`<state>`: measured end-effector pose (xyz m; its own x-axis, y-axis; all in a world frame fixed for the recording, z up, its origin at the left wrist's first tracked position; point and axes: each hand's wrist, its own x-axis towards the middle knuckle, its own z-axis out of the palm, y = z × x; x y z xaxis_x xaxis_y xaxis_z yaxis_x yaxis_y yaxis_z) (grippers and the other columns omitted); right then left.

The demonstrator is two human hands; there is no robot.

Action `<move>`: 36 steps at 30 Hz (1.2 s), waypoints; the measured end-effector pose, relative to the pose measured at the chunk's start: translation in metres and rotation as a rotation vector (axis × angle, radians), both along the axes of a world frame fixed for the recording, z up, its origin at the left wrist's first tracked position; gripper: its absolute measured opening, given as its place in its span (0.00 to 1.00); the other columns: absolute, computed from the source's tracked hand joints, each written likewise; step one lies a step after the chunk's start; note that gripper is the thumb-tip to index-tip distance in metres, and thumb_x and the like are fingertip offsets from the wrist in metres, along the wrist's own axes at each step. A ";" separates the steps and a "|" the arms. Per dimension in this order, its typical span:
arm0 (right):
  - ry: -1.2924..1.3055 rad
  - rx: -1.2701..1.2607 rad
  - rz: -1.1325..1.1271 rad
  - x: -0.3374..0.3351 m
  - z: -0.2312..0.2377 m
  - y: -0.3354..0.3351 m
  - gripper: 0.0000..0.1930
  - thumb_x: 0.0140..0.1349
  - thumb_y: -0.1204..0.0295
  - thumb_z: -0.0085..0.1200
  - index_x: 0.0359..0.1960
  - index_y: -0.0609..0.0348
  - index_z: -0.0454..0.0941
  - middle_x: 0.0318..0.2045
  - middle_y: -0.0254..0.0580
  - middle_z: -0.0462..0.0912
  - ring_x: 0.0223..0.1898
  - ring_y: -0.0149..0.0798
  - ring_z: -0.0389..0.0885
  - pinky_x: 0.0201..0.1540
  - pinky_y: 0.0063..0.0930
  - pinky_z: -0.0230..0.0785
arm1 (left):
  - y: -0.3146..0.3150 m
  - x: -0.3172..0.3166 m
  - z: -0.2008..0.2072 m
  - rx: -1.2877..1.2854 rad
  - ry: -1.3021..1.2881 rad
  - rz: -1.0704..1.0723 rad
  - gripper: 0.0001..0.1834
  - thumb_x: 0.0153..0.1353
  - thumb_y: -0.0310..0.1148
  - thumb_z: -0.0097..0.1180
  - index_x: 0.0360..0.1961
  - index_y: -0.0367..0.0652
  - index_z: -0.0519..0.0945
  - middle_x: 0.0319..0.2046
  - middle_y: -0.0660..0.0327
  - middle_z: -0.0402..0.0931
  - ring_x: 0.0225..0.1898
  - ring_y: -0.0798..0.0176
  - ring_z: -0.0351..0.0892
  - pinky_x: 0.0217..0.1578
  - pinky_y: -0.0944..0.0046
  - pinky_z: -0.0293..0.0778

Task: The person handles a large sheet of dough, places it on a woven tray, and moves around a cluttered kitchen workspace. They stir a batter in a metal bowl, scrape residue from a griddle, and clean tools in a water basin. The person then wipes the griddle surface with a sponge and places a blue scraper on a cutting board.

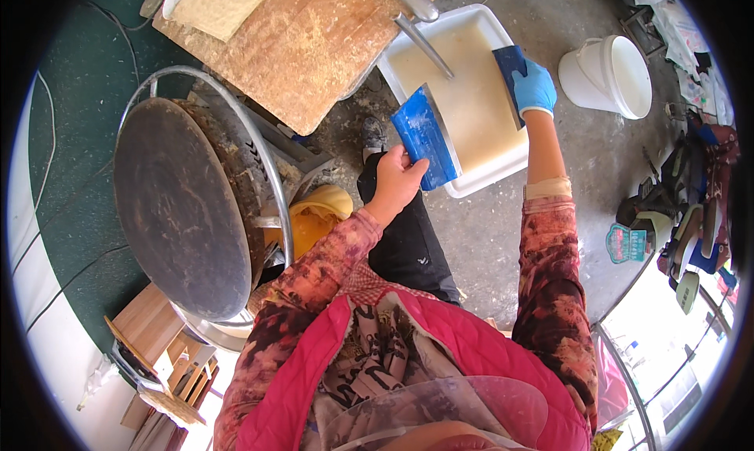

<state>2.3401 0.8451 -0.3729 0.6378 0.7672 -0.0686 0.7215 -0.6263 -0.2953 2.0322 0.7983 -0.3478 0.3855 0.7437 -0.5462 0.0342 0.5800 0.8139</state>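
Note:
My bare left hand [397,184] grips the end of a wide blue scraper [424,137] with a metal edge. The blade is smeared with pale residue and hangs over the left rim of a white plastic tub [479,185]. Cloudy beige liquid [467,97] fills the tub. On the far right side, my right hand [536,88], in a light blue glove, is closed on a second blue scraper [509,67]. That one is held upright along the tub's right wall; whether its lower edge dips into the liquid I cannot tell.
A flour-dusted wooden board [290,50] stands at the far left, with a metal bar [424,46] reaching over the tub. To the left is a round dark griddle [181,203] inside a metal ring. A white bucket [601,78] sits right of the tub; shoes [691,247] hang farther right.

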 end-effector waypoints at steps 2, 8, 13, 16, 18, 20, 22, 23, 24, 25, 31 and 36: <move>0.049 -0.038 -0.035 -0.003 -0.003 -0.015 0.21 0.50 0.63 0.55 0.48 0.50 0.75 0.42 0.52 0.78 0.43 0.51 0.76 0.47 0.39 0.68 | -0.002 0.000 -0.001 0.002 -0.010 0.000 0.09 0.55 0.23 0.54 0.38 0.37 0.73 0.31 0.64 0.78 0.26 0.76 0.73 0.26 0.75 0.68; 0.102 0.010 -0.133 -0.015 -0.004 -0.048 0.33 0.48 0.62 0.58 0.58 0.50 0.65 0.44 0.52 0.77 0.44 0.51 0.77 0.48 0.38 0.67 | -0.006 0.001 -0.004 -0.003 -0.035 -0.005 0.09 0.55 0.23 0.54 0.38 0.36 0.73 0.30 0.64 0.78 0.26 0.76 0.74 0.27 0.74 0.69; 0.189 0.029 -0.203 -0.040 0.012 -0.081 0.39 0.46 0.63 0.59 0.62 0.50 0.58 0.42 0.52 0.78 0.42 0.50 0.78 0.46 0.37 0.68 | -0.005 0.001 -0.006 0.036 0.010 -0.018 0.09 0.55 0.23 0.54 0.38 0.36 0.72 0.30 0.62 0.78 0.27 0.75 0.74 0.27 0.74 0.70; 0.217 0.044 -0.118 -0.058 0.017 -0.099 0.35 0.47 0.62 0.57 0.61 0.49 0.61 0.36 0.49 0.79 0.38 0.45 0.80 0.44 0.35 0.69 | -0.004 0.002 -0.007 0.065 -0.006 0.001 0.09 0.55 0.23 0.54 0.38 0.35 0.72 0.31 0.61 0.77 0.27 0.74 0.74 0.27 0.73 0.70; 0.269 -0.136 -0.167 -0.065 0.018 -0.107 0.33 0.49 0.60 0.56 0.59 0.53 0.64 0.37 0.50 0.80 0.40 0.48 0.79 0.44 0.36 0.69 | -0.003 0.003 -0.008 0.080 -0.028 0.012 0.09 0.55 0.23 0.54 0.38 0.35 0.72 0.32 0.61 0.77 0.28 0.74 0.74 0.28 0.73 0.70; 0.180 -0.239 -0.209 -0.069 0.017 -0.112 0.32 0.49 0.59 0.56 0.58 0.53 0.65 0.38 0.51 0.80 0.41 0.49 0.79 0.45 0.37 0.69 | -0.002 0.005 -0.007 0.091 -0.024 0.014 0.10 0.55 0.23 0.54 0.39 0.35 0.72 0.32 0.61 0.77 0.29 0.74 0.74 0.28 0.73 0.70; 0.151 -0.275 -0.222 -0.068 0.017 -0.116 0.29 0.49 0.59 0.57 0.54 0.53 0.68 0.39 0.51 0.80 0.41 0.51 0.78 0.45 0.38 0.70 | -0.002 0.007 -0.006 0.097 -0.028 0.017 0.10 0.55 0.22 0.54 0.39 0.35 0.72 0.32 0.61 0.77 0.29 0.74 0.74 0.29 0.73 0.70; 0.160 -0.301 -0.223 -0.067 0.016 -0.117 0.28 0.49 0.59 0.57 0.53 0.54 0.69 0.40 0.52 0.79 0.42 0.51 0.78 0.45 0.38 0.70 | -0.003 0.007 -0.005 0.098 -0.026 0.018 0.10 0.55 0.22 0.54 0.39 0.35 0.72 0.33 0.61 0.77 0.29 0.74 0.74 0.29 0.73 0.70; 0.168 -0.306 -0.214 -0.066 0.016 -0.118 0.27 0.49 0.59 0.57 0.51 0.55 0.70 0.40 0.52 0.79 0.42 0.52 0.78 0.45 0.39 0.70 | -0.003 0.008 -0.004 0.099 -0.025 0.019 0.10 0.55 0.22 0.54 0.39 0.35 0.72 0.33 0.61 0.77 0.29 0.74 0.74 0.29 0.73 0.71; 0.165 -0.309 -0.213 -0.065 0.015 -0.120 0.27 0.48 0.59 0.58 0.50 0.56 0.70 0.40 0.52 0.79 0.42 0.52 0.78 0.45 0.39 0.70 | -0.003 0.009 -0.003 0.098 -0.036 0.022 0.10 0.55 0.22 0.54 0.39 0.35 0.72 0.33 0.61 0.77 0.29 0.74 0.74 0.29 0.73 0.71; -0.066 -0.079 -0.006 -0.067 0.012 -0.125 0.19 0.46 0.58 0.60 0.39 0.53 0.79 0.35 0.47 0.79 0.37 0.49 0.78 0.41 0.40 0.69 | -0.003 0.008 -0.002 0.106 -0.014 0.016 0.13 0.52 0.22 0.54 0.40 0.30 0.71 0.32 0.56 0.78 0.30 0.71 0.78 0.32 0.71 0.73; -0.213 -0.320 0.144 -0.069 0.018 -0.126 0.19 0.45 0.55 0.59 0.38 0.48 0.80 0.33 0.42 0.78 0.37 0.44 0.76 0.41 0.39 0.67 | -0.001 0.006 -0.005 0.077 -0.063 0.049 0.13 0.52 0.23 0.55 0.39 0.30 0.71 0.31 0.56 0.78 0.30 0.70 0.77 0.32 0.71 0.73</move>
<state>2.2708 0.7190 -0.3548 0.5510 0.8110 -0.1966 0.8326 -0.5503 0.0634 2.0383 0.7971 -0.3528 0.3792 0.8015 -0.4624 -0.0455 0.5153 0.8558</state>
